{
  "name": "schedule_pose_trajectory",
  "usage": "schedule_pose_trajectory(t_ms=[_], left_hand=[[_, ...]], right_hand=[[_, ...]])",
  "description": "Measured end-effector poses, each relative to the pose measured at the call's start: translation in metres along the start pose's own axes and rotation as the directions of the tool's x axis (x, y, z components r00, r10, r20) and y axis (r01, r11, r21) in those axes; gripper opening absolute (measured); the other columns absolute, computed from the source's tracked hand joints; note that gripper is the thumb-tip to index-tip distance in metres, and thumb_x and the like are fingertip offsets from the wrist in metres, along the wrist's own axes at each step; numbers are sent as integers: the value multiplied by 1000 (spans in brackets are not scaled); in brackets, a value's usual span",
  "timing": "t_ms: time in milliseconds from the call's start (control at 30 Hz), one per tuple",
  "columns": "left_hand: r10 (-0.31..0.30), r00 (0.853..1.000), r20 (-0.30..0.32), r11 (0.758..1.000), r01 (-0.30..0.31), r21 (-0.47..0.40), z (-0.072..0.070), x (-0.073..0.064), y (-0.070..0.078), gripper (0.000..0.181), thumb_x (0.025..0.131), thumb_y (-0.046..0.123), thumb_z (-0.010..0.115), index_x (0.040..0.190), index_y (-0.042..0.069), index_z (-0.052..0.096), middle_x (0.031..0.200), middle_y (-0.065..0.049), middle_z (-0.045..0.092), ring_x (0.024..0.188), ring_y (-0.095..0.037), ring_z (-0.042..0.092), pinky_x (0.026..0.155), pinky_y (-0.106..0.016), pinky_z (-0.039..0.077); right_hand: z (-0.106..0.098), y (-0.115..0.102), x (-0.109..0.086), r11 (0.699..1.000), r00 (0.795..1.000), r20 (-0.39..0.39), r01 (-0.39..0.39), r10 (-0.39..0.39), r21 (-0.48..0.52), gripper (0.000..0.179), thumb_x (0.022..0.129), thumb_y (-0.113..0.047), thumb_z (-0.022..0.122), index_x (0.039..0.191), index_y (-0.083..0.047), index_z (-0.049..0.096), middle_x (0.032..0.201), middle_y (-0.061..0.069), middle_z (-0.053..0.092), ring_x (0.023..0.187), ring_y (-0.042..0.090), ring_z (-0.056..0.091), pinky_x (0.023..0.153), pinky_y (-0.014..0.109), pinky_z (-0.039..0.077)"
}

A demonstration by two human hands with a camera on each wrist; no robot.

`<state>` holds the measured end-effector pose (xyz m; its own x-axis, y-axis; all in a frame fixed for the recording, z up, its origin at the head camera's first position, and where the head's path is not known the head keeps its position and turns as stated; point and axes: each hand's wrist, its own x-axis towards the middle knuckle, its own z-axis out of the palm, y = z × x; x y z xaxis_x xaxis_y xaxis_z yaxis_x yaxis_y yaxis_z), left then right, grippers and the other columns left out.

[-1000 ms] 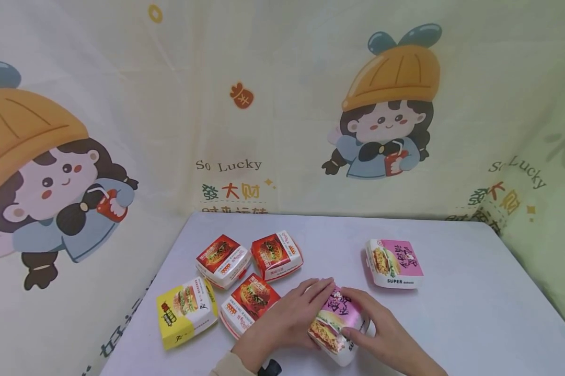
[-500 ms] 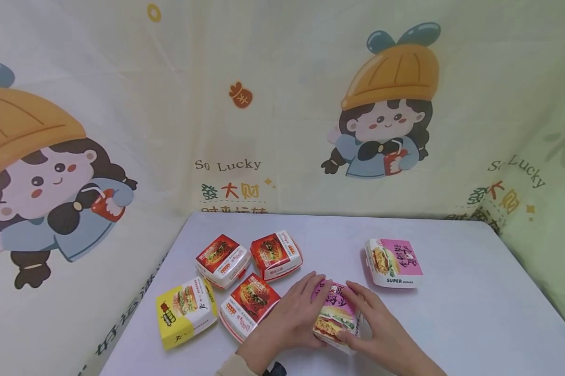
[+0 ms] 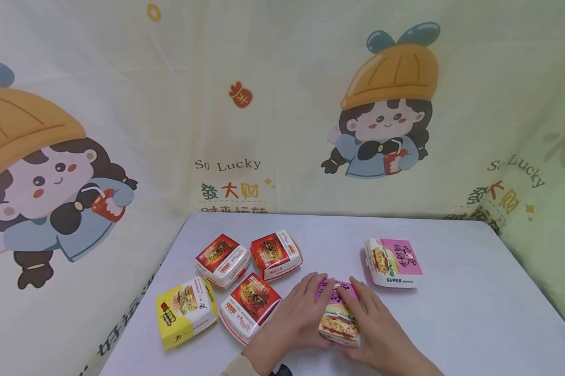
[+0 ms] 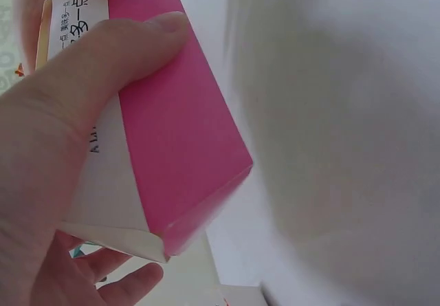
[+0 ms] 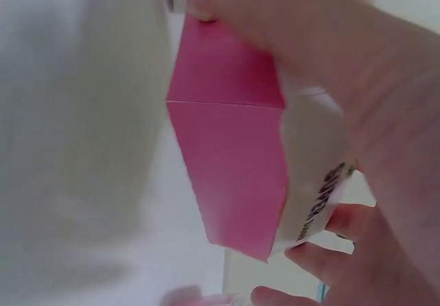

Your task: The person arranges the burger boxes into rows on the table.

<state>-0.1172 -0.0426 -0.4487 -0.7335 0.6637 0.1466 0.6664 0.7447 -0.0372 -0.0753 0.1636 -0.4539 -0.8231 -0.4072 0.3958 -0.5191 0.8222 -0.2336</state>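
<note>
Together, the left hand [image 3: 298, 317] and right hand [image 3: 380, 329] hold a pink burger box [image 3: 337, 325], grip curled round it.

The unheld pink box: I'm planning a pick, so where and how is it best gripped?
Likely by its left and right sides, from above, with the right hand once free: the unheld pink box lies flat with no other box touching it, and that hand is nearer.

Your left hand [image 3: 306, 318] and right hand [image 3: 381, 329] are bare; your left sleeve [image 3: 241, 367] is beige, a rounded black piece [image 3: 282, 371] nearby.
</note>
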Motion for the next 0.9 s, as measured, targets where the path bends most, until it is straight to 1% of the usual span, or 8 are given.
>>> schedule_pose_trajectory(t_ms=[133,367,467,600,700,800,867,900], left_hand=[[-2,1000,-5,1000,2,-19,0,0,1,120,68,76,72,157,14,21,156,-9,33,145,-27,33,117,-36,39],[24,1000,-15,998,-25,-54,-1,0,-2,121,69,73,73,159,18,15,161,-11,26,146,-29,32,115,-38,41],[36,999,0,997,-36,-61,-2,0,-3,119,70,69,75,159,19,14,161,-10,26,146,-28,31,114,-37,42],[30,999,32,996,-27,-85,-2,1,-4,115,73,66,75,159,18,17,161,-8,26,146,-26,29,114,-35,42],[12,997,72,995,-5,-104,-3,2,-2,114,74,65,75,159,18,15,161,-7,25,148,-26,27,115,-34,41],[-4,995,102,994,15,-112,-2,3,0,114,75,63,75,160,18,13,162,-8,24,148,-26,25,116,-34,40],[-10,994,106,995,21,-102,-1,3,2,115,74,62,76,160,17,14,162,-8,23,149,-27,24,117,-34,39],[-12,994,105,995,22,-102,0,3,2,115,74,62,76,160,16,14,162,-9,23,149,-27,23,117,-34,38]], right_hand=[[0,0,1,1000,1000,-15,8,-8,-28,114,51,-43,95,148,-13,44,148,16,44,129,33,51,94,49,56],[-1,6,3,1000,999,-24,21,-21,8,114,51,-35,96,150,-19,43,148,13,44,131,28,47,90,43,59],[-1,9,3,1000,999,-43,30,-30,1,114,48,-34,97,149,-20,45,148,10,44,133,26,46,95,38,56],[0,10,3,999,997,-65,49,-47,17,113,48,-32,97,148,-18,46,149,12,44,133,30,45,116,14,27],[2,10,2,998,996,-67,53,-51,34,114,50,-32,96,150,-15,43,151,14,42,134,33,43,114,5,3],[3,10,2,999,997,-59,46,-46,2,116,52,-36,96,151,-14,41,152,14,40,135,33,42,116,17,24],[4,10,1,999,998,-41,40,-41,-20,117,52,-37,96,152,-15,39,153,14,38,136,33,41,110,29,39],[4,10,1,999,999,-31,35,-35,-17,116,53,-37,96,152,-15,39,154,14,38,137,33,40,111,30,38]])
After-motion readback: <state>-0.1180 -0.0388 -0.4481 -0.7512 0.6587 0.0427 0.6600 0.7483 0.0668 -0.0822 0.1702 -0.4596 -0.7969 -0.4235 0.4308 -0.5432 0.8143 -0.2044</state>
